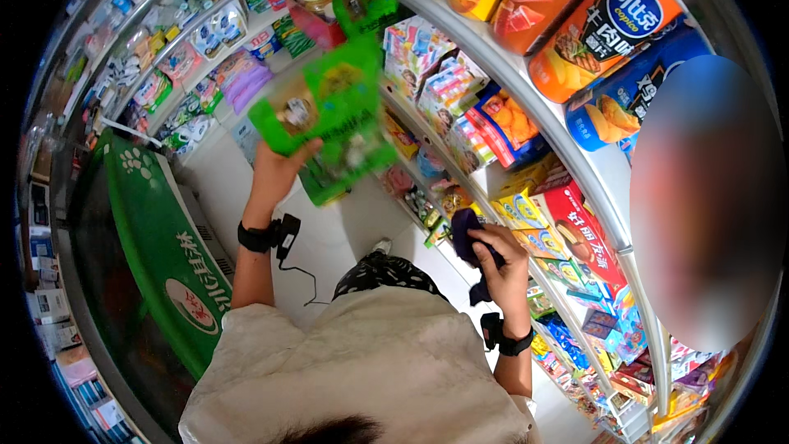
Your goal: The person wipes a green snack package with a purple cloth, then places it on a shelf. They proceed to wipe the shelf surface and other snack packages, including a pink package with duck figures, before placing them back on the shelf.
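Note:
My left hand grips the lower left edge of a bright green printed package, slightly blurred, with pictures and clear-looking areas on it. It is held up over the aisle floor. Another green package lies just beyond it at the shelf. In my right hand is a bunched dark purple cloth, close to the front of the right-hand shelves. Both wrists wear black straps with small devices, and a cable hangs from the left one.
Crisp canisters line the upper right shelf. Snack boxes, among them a red one, fill lower shelves. At left stands a green-edged freezer or case. Household goods sit on far shelves. White tiled floor lies between. A blurred patch covers the right rim.

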`<state>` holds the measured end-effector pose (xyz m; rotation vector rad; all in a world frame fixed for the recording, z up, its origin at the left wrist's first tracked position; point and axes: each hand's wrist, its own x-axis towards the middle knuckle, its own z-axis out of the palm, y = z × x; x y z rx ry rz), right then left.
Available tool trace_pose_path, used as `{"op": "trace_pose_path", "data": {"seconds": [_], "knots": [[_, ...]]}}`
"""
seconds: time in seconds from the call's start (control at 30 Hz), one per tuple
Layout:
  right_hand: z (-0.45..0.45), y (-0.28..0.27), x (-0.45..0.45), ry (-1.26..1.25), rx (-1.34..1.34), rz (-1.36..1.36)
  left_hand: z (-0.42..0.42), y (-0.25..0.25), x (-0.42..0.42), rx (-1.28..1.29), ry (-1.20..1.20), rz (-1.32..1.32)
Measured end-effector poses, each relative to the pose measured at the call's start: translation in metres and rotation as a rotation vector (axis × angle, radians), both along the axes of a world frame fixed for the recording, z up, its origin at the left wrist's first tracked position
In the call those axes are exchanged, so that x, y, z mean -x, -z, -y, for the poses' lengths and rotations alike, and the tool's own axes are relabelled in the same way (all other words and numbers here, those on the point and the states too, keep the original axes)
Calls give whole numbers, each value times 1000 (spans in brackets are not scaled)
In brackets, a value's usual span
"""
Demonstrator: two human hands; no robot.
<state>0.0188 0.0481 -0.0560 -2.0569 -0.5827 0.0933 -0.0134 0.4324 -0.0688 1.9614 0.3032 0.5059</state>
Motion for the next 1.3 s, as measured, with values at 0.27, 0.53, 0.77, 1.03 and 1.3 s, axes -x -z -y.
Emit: {"op": "trace_pose_path", "data": {"seconds": [0.27,0.53,0.77,1.03,1.3], "knots": [[-14,2,7,29,-36,-90,-59,42,-132,-206,-217,269],[6,0,21,158,-14,-82,-80,74,-232,-353,-311,103],[22,2,33,227,-22,-133,-67,114,-289,-294,-258,214],[48,-6,45,341,-26,-55,-56,133,-279,-25,-16,120],[80,-12,47,325,-124,-3,55,17,-162,-3,11,570]]}}
